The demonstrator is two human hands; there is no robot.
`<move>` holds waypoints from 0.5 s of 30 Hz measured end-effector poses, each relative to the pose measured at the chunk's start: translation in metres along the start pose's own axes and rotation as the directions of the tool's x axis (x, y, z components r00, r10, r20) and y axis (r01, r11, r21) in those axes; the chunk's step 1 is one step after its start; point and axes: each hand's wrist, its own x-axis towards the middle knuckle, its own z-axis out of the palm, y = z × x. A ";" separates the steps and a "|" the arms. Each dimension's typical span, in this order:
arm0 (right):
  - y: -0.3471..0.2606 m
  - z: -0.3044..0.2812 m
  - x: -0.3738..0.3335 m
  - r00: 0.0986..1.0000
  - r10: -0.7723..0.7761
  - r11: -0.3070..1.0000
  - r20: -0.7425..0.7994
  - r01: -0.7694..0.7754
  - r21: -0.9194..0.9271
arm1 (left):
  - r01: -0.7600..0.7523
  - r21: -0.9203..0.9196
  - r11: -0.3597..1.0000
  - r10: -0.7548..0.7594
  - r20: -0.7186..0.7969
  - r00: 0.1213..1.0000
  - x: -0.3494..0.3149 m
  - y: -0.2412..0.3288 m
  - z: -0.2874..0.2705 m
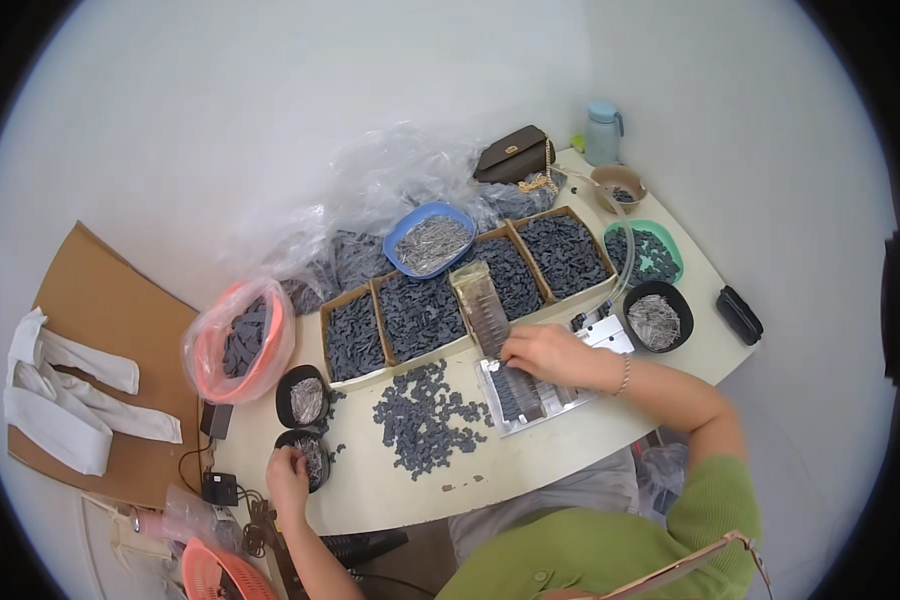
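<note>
My left hand (288, 485) reaches over the rim of a small black bowl (316, 476) of thin metal pins at the table's left end. Its fingers are bent together at the pins; what they pinch is too small to make out. My right hand (548, 354) is closed over a silver metal fixture (520, 424) lined with rows of dark grey pieces. Whatever lies between its fingertips is hidden. A clear ridged plastic tray (481, 309) slants up from the fixture's far edge. Left of the fixture, many small dark grey pieces (425, 420) lie loose on the table.
Cardboard boxes (422, 313) of grey pieces line the back, with a blue tray (428, 240) of pins on top. Another black bowl (303, 398) and a pink lined basket (240, 340) stand left. A pin bowl (658, 316), green tray (643, 252) and black case (739, 316) are right.
</note>
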 end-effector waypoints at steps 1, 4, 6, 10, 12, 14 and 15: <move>0.001 0.015 0.002 1.000 -0.017 0.994 -0.001 0.017 -0.110 | -0.019 -0.002 1.000 0.019 -0.001 1.000 -0.001 0.001 -0.001; -0.001 0.030 0.004 0.993 -0.114 0.942 0.028 0.117 -0.315 | -0.040 0.012 0.999 0.040 -0.067 0.997 -0.005 0.006 -0.005; -0.005 0.035 0.001 0.983 -0.175 0.903 0.057 0.183 -0.389 | -0.055 0.038 0.998 0.061 -0.160 0.985 -0.008 0.004 -0.007; -0.017 0.027 -0.012 0.974 -0.222 0.852 0.049 0.218 -0.475 | 0.030 -0.370 0.928 -0.080 -0.121 0.989 0.000 0.037 -0.008; -0.018 0.023 -0.016 0.975 -0.221 0.873 0.003 0.199 -0.446 | -0.027 -0.677 0.735 0.036 -0.001 0.999 0.005 0.067 0.018; -0.007 0.015 -0.023 0.978 -0.197 0.922 -0.069 0.161 -0.351 | -0.199 -0.638 0.744 0.275 0.021 0.961 0.004 0.131 0.036; -0.003 0.008 -0.024 0.984 -0.147 0.925 -0.097 0.102 -0.365 | -0.245 -0.686 0.685 0.368 0.035 0.929 -0.002 0.157 0.046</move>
